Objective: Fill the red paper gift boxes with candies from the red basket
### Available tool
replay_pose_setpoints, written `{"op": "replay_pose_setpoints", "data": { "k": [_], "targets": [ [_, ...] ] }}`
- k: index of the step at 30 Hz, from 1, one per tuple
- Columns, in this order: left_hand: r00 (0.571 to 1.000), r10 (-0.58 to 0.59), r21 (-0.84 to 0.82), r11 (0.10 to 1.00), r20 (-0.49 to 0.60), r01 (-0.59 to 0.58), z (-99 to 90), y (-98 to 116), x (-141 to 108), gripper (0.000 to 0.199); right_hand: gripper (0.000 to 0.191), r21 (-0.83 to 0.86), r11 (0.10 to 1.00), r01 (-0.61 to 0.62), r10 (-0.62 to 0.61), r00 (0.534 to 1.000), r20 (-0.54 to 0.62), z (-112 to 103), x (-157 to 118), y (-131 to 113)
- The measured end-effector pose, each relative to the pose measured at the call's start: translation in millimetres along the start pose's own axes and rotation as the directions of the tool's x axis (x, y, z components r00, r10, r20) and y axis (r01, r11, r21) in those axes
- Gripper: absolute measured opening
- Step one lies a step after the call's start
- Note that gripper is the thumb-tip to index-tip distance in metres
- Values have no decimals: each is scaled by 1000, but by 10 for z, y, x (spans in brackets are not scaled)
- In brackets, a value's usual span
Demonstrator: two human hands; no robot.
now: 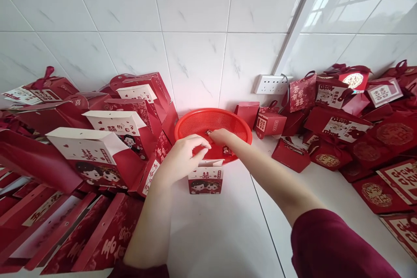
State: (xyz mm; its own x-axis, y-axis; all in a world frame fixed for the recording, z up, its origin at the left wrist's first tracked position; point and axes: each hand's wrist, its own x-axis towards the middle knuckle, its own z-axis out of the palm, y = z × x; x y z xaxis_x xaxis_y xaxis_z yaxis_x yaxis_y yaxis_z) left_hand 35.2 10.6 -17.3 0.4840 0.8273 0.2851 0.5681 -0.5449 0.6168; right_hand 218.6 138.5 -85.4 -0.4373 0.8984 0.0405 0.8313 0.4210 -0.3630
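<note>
- Red plastic basket [195,122]: on the counter [211,234], near the wall [195,4], with a perforated side and a wide rim.
- Wrapped pieces [226,150]: a few small ones, lying in the basket; their print is too small to read.
- Right hand [221,136]: reaches over the rim into the basket, fingertips down at a small piece. Whether the fingers are closed on it cannot be told.
- Small box [206,186]: upright on the counter at the near side of the basket, white flaps up, two cartoon faces and a red character on its front.
- Left hand [187,153]: over the small box's left side, fingers curved, thumb and forefinger slightly apart, nothing seen between them. Whether it touches the flaps cannot be told.
- Bow box [270,124]: red, just right of the basket, beside a plain red one [246,115].
- Left boxes [97,156]: red and white, standing crowded together, some with cartoon faces.
- Flat boxes [109,239]: packed in a row at lower left.
- Right boxes [345,126]: red, heaped at odd tilts, several with ribbons or gold prints.
- Socket strip [272,84]: white, low on the tiled wall, a dark cord [286,81] at its right end.
- Sleeves [335,239]: dark red, on both arms.
</note>
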Motion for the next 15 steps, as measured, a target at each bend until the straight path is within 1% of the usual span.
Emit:
{"op": "replay_pose_setpoints", "data": {
  "k": [3, 5, 6, 7, 8, 9, 10, 11, 12, 13, 15],
  "targets": [
    [987, -83, -37, 996, -140, 79, -18, -40, 8, 20, 24, 78, 997, 22, -17, 997, -73, -159, -202, -100],
    [955, -160, -86, 986, -249, 143, -22, -90, 38, 22, 30, 188, 980, 61, -25, 982, -189, -231, -405, -191],
    [936, -197, -116, 979, -293, 170, -21, -114, 59, 25, 33, 286, 953, 101, -24, 966, -259, -249, -517, -242],
    [918, -226, -148, 971, -325, 186, -18, -136, 81, 30, 35, 483, 857, 181, -9, 942, -337, -256, -626, -295],
    [905, -246, -182, 964, -348, 193, -12, -152, 103, 35, 38, 646, 721, 251, 13, 927, -374, -252, -729, -347],
    [898, -257, -219, 958, -358, 187, -4, -162, 123, 38, 40, 763, 579, 287, 38, 925, -377, -240, -820, -395],
    [898, -259, -258, 951, -356, 172, 6, -166, 141, 40, 42, 841, 451, 300, 61, 929, -364, -223, -897, -436],
    [906, -253, -295, 943, -341, 152, 18, -166, 155, 38, 42, 883, 368, 292, 76, 937, -342, -203, -957, -469],
    [917, -244, -332, 934, -316, 134, 29, -162, 166, 35, 40, 906, 320, 279, 91, 942, -322, -182, -1001, -492],
    [930, -237, -373, 920, -281, 122, 41, -158, 176, 33, 39, 919, 291, 266, 104, 946, -307, -163, -1030, -505],
    [946, -238, -455, 883, -219, 117, 62, -156, 197, 31, 36, 938, 254, 236, 104, 957, -269, -131, -1048, -503]
  ]
}}
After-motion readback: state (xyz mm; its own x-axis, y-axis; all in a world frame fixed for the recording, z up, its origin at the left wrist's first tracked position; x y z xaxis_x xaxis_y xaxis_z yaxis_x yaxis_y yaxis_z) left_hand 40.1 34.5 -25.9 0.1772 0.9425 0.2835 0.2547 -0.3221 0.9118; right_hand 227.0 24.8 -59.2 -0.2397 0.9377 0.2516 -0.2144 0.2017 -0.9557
